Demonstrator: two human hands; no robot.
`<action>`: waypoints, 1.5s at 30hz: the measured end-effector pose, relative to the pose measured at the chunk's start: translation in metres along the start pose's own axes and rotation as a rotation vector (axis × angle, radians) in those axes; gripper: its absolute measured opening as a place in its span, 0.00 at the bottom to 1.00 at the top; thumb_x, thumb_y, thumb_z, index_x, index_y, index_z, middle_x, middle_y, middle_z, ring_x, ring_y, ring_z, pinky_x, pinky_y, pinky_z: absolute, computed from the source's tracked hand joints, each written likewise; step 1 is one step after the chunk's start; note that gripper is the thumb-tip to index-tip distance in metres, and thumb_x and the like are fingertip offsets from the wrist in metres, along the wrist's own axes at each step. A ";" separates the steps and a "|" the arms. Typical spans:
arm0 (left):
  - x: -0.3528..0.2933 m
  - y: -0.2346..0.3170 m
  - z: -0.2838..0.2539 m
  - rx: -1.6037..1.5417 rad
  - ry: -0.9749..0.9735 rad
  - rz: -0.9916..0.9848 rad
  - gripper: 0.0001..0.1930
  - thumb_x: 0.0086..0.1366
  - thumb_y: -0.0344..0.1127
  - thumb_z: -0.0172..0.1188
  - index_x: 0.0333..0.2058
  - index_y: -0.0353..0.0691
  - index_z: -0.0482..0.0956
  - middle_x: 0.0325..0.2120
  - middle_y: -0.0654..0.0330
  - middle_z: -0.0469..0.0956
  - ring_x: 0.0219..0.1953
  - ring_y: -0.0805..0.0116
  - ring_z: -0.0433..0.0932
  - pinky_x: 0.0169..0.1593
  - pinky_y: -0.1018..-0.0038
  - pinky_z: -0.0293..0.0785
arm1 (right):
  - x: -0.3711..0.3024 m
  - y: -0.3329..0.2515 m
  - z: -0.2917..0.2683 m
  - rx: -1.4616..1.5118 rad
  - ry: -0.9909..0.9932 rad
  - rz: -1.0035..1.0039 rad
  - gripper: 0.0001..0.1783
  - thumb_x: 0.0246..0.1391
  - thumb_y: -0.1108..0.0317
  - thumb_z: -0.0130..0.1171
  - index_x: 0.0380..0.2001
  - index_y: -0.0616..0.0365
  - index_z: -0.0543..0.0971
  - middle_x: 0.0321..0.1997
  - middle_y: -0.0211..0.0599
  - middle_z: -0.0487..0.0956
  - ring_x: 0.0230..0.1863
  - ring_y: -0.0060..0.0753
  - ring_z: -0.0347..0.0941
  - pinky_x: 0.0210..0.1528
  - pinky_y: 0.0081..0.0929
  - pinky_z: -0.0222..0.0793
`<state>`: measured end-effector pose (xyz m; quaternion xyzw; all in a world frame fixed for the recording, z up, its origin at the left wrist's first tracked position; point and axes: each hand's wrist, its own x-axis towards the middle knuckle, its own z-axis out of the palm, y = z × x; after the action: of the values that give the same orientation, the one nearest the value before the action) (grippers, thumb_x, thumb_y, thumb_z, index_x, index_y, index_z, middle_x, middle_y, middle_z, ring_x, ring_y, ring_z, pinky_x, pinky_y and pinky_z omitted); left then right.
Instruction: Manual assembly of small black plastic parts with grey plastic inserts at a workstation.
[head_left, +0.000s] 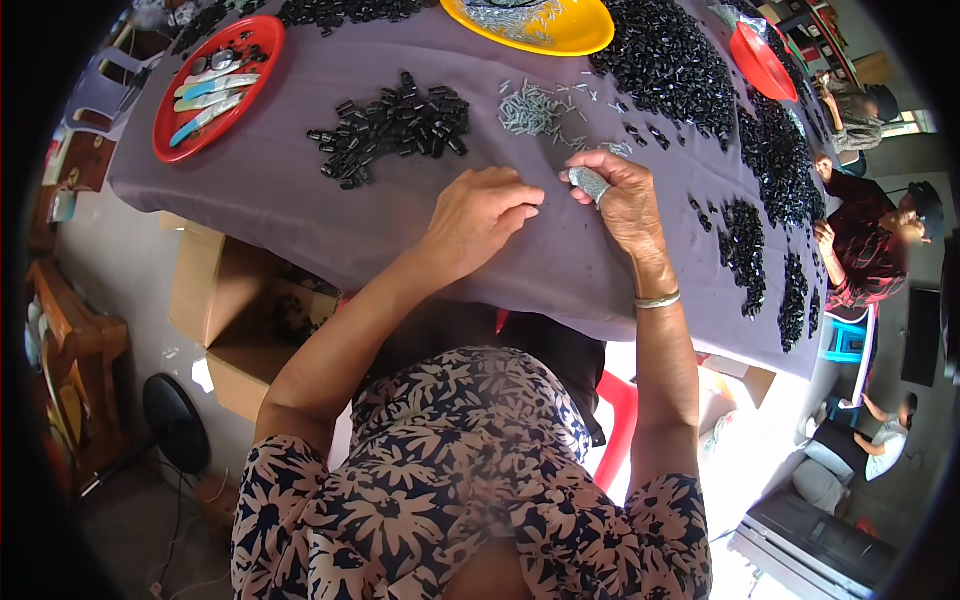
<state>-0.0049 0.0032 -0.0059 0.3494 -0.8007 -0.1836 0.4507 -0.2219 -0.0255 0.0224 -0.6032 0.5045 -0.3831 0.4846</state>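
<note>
My left hand [484, 218] is low over the grey-purple tablecloth [380, 225], its fingertips pinched together; anything between them is too small to make out. Just to its right, my right hand [622, 195] is closed too, with a silvery wrapping [588, 183] around one digit and its fingertips curled in. What it pinches, if anything, I cannot tell. Beyond the hands lies a small heap of thin silver-grey pins [532, 108], a few of them scattered toward my right hand. Left of that heap is a loose pile of short black pieces [395, 130].
A red oval tray [163, 130] with knives stands far left. At the back is a yellow bowl [580, 42] holding pins. Large black piles [670, 75] cover the right side, near a red basin [758, 65]. Other people [870, 235] sit along the right. An open carton [195, 285] is below.
</note>
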 end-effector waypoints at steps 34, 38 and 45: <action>0.000 -0.002 0.000 -0.184 -0.048 -0.296 0.34 0.54 0.20 0.62 0.60 0.40 0.64 0.29 0.58 0.79 0.32 0.62 0.81 0.39 0.69 0.77 | -0.028 -0.026 0.048 -0.767 -0.036 -0.541 0.20 0.39 0.89 0.54 0.37 0.61 0.79 0.32 0.41 0.76 0.34 0.47 0.76 0.36 0.31 0.71; -0.003 -0.007 0.004 -0.188 -0.019 -0.249 0.34 0.54 0.19 0.62 0.60 0.40 0.63 0.29 0.58 0.79 0.32 0.62 0.81 0.39 0.69 0.77 | -0.034 -0.019 0.051 -0.580 0.019 -0.392 0.14 0.48 0.86 0.58 0.38 0.61 0.79 0.33 0.38 0.80 0.34 0.34 0.79 0.37 0.25 0.73; -0.004 -0.007 0.004 -0.216 -0.037 -0.247 0.35 0.54 0.18 0.61 0.61 0.41 0.62 0.30 0.58 0.80 0.33 0.63 0.81 0.38 0.69 0.77 | -0.033 -0.012 0.053 -0.373 0.047 -0.194 0.12 0.52 0.82 0.62 0.41 0.61 0.77 0.30 0.32 0.82 0.32 0.18 0.77 0.37 0.20 0.73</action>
<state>-0.0041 0.0011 -0.0144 0.3913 -0.7355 -0.3291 0.4446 -0.1754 0.0176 0.0222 -0.7191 0.5174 -0.3419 0.3136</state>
